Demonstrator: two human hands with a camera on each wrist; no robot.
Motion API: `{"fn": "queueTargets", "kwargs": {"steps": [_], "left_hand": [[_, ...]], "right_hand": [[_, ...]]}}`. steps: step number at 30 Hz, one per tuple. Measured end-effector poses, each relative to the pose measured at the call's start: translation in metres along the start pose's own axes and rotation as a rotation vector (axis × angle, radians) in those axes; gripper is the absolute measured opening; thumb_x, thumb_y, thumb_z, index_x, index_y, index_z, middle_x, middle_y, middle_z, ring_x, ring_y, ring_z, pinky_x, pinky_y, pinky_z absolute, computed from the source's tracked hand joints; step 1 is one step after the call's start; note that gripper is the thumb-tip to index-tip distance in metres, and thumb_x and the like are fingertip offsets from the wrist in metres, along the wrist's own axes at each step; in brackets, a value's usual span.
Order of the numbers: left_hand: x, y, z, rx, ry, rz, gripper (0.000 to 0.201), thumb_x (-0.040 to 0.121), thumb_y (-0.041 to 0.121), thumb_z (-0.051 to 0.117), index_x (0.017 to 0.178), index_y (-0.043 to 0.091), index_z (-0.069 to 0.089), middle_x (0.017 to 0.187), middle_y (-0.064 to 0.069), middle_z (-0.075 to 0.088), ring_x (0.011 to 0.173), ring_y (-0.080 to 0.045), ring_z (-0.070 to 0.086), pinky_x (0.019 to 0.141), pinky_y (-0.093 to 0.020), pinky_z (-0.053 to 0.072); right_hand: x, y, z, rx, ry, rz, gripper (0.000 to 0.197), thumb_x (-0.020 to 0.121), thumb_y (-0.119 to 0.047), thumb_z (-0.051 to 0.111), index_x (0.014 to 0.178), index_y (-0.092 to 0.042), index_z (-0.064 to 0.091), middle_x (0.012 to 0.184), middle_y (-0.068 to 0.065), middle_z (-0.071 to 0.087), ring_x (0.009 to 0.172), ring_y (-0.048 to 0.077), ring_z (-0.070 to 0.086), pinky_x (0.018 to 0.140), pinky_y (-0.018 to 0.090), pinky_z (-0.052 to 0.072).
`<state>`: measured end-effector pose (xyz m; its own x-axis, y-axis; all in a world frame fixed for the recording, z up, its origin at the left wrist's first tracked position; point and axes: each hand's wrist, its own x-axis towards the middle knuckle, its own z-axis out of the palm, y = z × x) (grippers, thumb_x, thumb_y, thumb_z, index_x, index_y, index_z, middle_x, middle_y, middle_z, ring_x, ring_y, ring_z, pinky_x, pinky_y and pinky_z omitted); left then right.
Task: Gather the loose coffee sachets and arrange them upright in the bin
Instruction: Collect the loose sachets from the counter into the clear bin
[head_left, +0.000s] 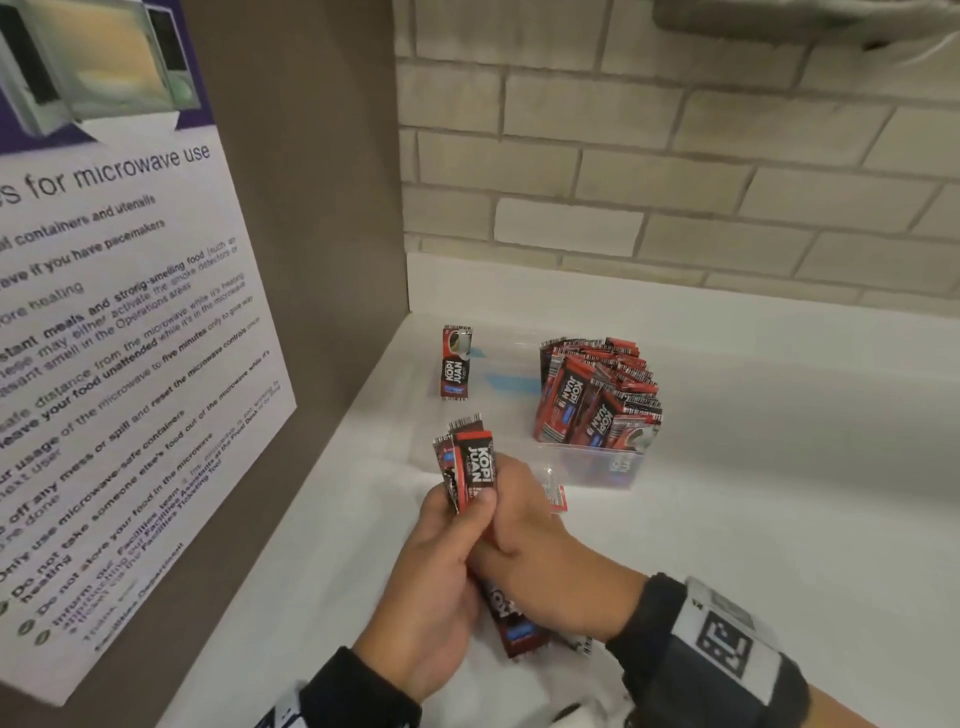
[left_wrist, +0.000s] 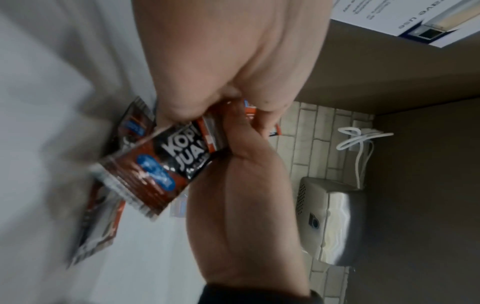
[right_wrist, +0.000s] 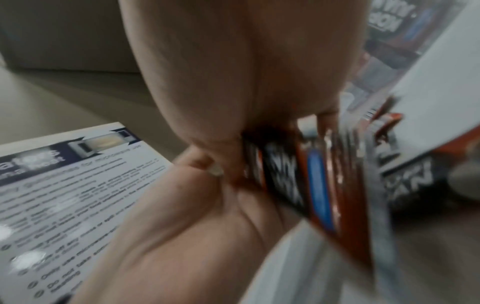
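**Both hands on a bundle of sachets, short of the bin**

The white counter (head_left: 779, 467) carries a clear bin (head_left: 587, 460) packed with upright sachets (head_left: 597, 395). In front of the bin, the left hand (head_left: 436, 587) and right hand (head_left: 540, 540) curl their fingers around one bundle of sachets (head_left: 470, 462). A lone sachet (head_left: 456, 362) stands by the back wall.

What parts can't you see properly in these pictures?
- How many sachets are in the held bunch: head view, they overlap and the left hand and right hand cover the lower ends.
- The sachet beside the clear bin: head view, mostly hidden behind the right hand.
- Loose sachets on the counter: left wrist view, motion blur.
- Small print on the poster: right wrist view, blurred.
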<state>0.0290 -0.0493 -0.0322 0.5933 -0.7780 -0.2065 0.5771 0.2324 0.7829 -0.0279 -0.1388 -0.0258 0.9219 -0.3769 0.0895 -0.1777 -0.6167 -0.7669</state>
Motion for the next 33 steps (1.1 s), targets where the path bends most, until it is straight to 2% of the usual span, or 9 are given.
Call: {"fn": "queueTargets", "kwargs": {"steps": [3,5,8,13,18,22,27,29,33], "left_hand": [[0.002,-0.002,-0.009,0.036,0.011,0.052,0.034,0.078,0.02,0.056,0.111,0.012,0.06,0.097,-0.012,0.072,0.086,-0.018,0.07,0.067,-0.026,0.055],[0.005,0.005,-0.016,0.044,0.024,0.11,0.03,0.079,0.018,0.056,0.108,0.01,0.059,0.087,-0.008,0.072,0.076,-0.016,0.07,0.059,-0.025,0.055],[0.011,0.022,-0.034,0.056,0.109,0.199,0.021,0.079,0.02,0.056,0.1,0.014,0.058,0.071,0.001,0.065,0.063,-0.011,0.061,0.054,-0.027,0.049],[0.017,0.04,-0.056,0.022,0.199,0.272,0.017,0.083,0.024,0.057,0.098,0.018,0.059,0.074,0.004,0.062,0.071,-0.013,0.055,0.068,-0.033,0.041],[0.014,0.041,-0.058,-0.006,0.205,0.269,0.011,0.088,0.02,0.054,0.096,0.016,0.058,0.074,0.003,0.062,0.067,-0.012,0.057,0.064,-0.032,0.042],[0.014,0.041,-0.059,-0.021,0.216,0.244,0.011,0.091,0.018,0.051,0.098,0.016,0.059,0.075,0.002,0.061,0.065,-0.011,0.058,0.063,-0.031,0.042],[0.012,0.037,-0.055,0.002,0.192,0.208,0.015,0.085,0.021,0.055,0.098,0.016,0.06,0.073,0.002,0.062,0.067,-0.013,0.057,0.066,-0.033,0.041],[0.011,0.037,-0.054,0.01,0.183,0.198,0.018,0.083,0.022,0.056,0.098,0.015,0.06,0.073,0.001,0.062,0.066,-0.012,0.057,0.064,-0.033,0.041],[0.012,0.038,-0.056,0.018,0.185,0.178,0.02,0.08,0.023,0.056,0.098,0.015,0.06,0.075,0.0,0.062,0.066,-0.013,0.057,0.064,-0.032,0.041]], "right_hand": [[-0.003,0.001,-0.003,-0.086,-0.164,-0.027,0.075,0.082,-0.035,0.055,0.142,-0.034,0.011,0.132,-0.007,0.025,0.127,0.012,0.027,0.111,0.038,0.026],[-0.006,0.0,-0.012,0.104,-0.201,-0.023,0.082,0.082,-0.037,0.061,0.144,-0.031,0.007,0.135,-0.005,0.028,0.128,0.005,0.033,0.109,0.025,0.031],[-0.011,0.007,-0.03,0.156,-0.209,0.11,0.058,0.091,-0.034,0.058,0.134,-0.027,0.02,0.125,-0.01,0.041,0.112,-0.002,0.048,0.092,0.009,0.041],[-0.017,0.028,-0.026,-0.42,-0.311,0.104,0.072,0.084,-0.042,0.062,0.141,-0.019,0.025,0.145,-0.007,0.013,0.13,0.019,0.031,0.109,0.033,0.03],[-0.023,0.02,-0.02,-0.438,-0.161,-0.033,0.064,0.082,-0.029,0.066,0.134,-0.021,0.03,0.137,-0.006,0.01,0.125,0.018,0.026,0.103,0.03,0.037],[-0.022,0.013,-0.015,-0.448,-0.266,-0.044,0.066,0.084,-0.036,0.064,0.138,-0.018,0.032,0.139,-0.002,0.021,0.128,0.019,0.028,0.106,0.029,0.034],[-0.001,0.013,-0.005,-0.603,-0.44,0.131,0.091,0.085,-0.046,0.06,0.15,-0.015,0.004,0.157,0.005,-0.014,0.144,0.026,-0.004,0.118,0.041,0.01],[0.002,0.014,-0.001,-0.692,-0.451,0.134,0.088,0.087,-0.045,0.057,0.15,-0.014,0.004,0.158,0.006,-0.007,0.144,0.027,-0.001,0.117,0.044,0.009],[-0.013,0.016,-0.002,-0.748,-0.451,-0.001,0.067,0.09,-0.028,0.054,0.146,-0.017,0.019,0.145,0.005,0.021,0.13,0.028,0.021,0.107,0.046,0.028]]}}
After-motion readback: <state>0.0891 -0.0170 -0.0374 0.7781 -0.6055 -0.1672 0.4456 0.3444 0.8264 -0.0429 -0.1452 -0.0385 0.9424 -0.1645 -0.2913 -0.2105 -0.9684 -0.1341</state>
